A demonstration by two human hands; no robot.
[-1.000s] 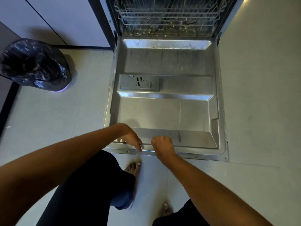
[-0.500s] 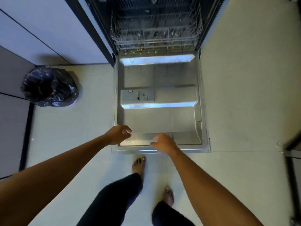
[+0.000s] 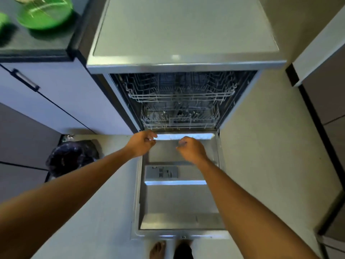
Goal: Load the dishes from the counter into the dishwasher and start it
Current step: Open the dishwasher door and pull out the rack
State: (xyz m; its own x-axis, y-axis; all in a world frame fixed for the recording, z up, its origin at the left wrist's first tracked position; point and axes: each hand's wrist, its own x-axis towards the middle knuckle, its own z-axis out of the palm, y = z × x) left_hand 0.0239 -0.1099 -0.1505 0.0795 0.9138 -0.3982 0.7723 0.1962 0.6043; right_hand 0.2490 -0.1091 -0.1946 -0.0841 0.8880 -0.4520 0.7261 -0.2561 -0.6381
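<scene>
The dishes to be loaded, a green bowl (image 3: 44, 14) with something pale and blurred at its rim and a second green piece (image 3: 2, 21) cut by the frame edge, sit on the dark counter (image 3: 37, 47), far up and to the left of both hands and well apart from them. Nothing from the counter appears to be in the dishwasher (image 3: 184, 34) yet, though the blur leaves that uncertain. Its door (image 3: 179, 206) lies folded down flat under the forearms, which gives free access to the racks. The left hand (image 3: 142, 143) and right hand (image 3: 190, 148) hover side by side over the hinge end of the door, just short of the lower rack (image 3: 179, 120). Both have loosely curled fingers and grasp nothing. That placement suggests a reach for the rack's front edge, probably to slide it out for loading. The upper rack (image 3: 179, 92) sits beyond it. Nearer the person than the hands is the detergent compartment (image 3: 161, 171), and left of the left forearm is a bin lined with a black bag (image 3: 71, 157).
</scene>
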